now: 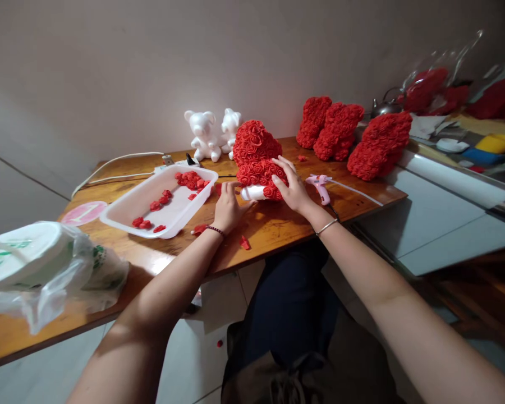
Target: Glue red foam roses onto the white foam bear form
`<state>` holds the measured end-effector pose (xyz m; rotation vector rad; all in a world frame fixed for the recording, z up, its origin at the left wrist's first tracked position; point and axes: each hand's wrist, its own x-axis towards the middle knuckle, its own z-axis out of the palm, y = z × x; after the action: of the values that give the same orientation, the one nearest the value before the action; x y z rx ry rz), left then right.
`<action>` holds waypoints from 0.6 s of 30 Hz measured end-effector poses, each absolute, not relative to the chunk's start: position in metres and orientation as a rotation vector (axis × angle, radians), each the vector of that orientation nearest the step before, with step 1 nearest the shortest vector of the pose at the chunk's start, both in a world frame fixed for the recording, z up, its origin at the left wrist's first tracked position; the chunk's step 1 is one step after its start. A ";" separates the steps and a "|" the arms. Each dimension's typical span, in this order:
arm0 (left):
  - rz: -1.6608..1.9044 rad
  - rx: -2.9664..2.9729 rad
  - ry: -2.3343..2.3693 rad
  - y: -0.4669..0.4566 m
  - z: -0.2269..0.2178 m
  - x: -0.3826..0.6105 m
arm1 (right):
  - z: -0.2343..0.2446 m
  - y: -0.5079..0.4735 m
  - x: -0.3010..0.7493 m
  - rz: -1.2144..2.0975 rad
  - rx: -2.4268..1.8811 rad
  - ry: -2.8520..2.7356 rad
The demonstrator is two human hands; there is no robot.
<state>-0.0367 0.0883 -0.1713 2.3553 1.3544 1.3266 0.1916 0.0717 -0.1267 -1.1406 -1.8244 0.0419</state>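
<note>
A bear covered in red foam roses (256, 148) sits on the wooden table in front of me, with one white foam part (253, 193) still bare low on its front. My right hand (293, 188) holds the bear's right side, fingers laid over the roses. My left hand (228, 207) is at the bear's lower left, thumb and fingers apart around the near end of the white part; whether it touches is unclear. Loose red roses (244, 242) lie near my left wrist. To the right of the bear is a pink glue gun (320, 188) with a glue stick in it.
A white plastic tub (174, 224) with several red roses stands left. Two white foam bears (204, 134) sit behind. Finished red rose bears (339, 129) stand at the back right. A bagged white container (33, 252) and a power strip (177, 163) are on the left.
</note>
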 end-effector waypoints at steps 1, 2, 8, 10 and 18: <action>1.317 2.352 1.359 0.089 -0.172 -0.036 | -0.131 0.066 0.193 0.013 -1.145 -1.809; 1.307 2.357 1.360 0.089 -0.172 -0.036 | -0.136 0.060 0.197 -0.020 -1.158 -1.785; 1.187 2.433 1.434 0.088 -0.171 -0.036 | -0.183 0.019 0.253 -0.259 -1.430 -1.297; 1.101 2.493 1.448 0.087 -0.171 -0.036 | -0.193 0.016 0.279 -0.328 -1.610 -1.039; 0.971 2.543 1.422 0.085 -0.169 -0.037 | -0.192 0.081 0.330 0.274 -1.891 -1.192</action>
<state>-0.0368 0.0848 -0.1693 2.5429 1.4219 0.9707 0.3295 0.0809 -0.1918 -1.8913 -1.1916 0.2741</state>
